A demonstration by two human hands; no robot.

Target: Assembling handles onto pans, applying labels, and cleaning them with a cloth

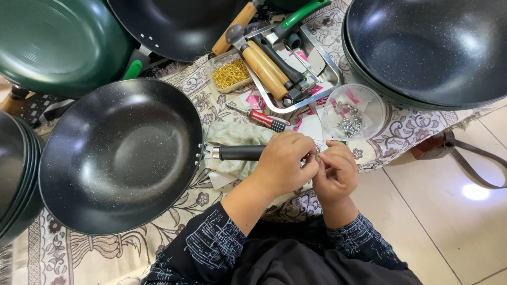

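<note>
A black speckled wok (119, 155) lies on the patterned cloth (79, 253) with its black handle (240, 152) pointing right. My left hand (285, 161) is closed around the end of that handle. My right hand (334, 171) touches the left one at the handle's tip, its fingertips pinching something small that I cannot make out. A red-handled screwdriver (261, 118) lies just beyond my hands. A clear round tub (354, 112) holding small metal screws stands above my right hand.
A metal tray (330, 68) holds several wooden and black handles. Beside it is a clear box of gold fittings (231, 74). Stacked dark woks (433, 47) sit at the upper right, a green pan (58, 42) at the upper left, more pans (16, 179) at the left edge. Tiled floor (449, 221) lies to the right.
</note>
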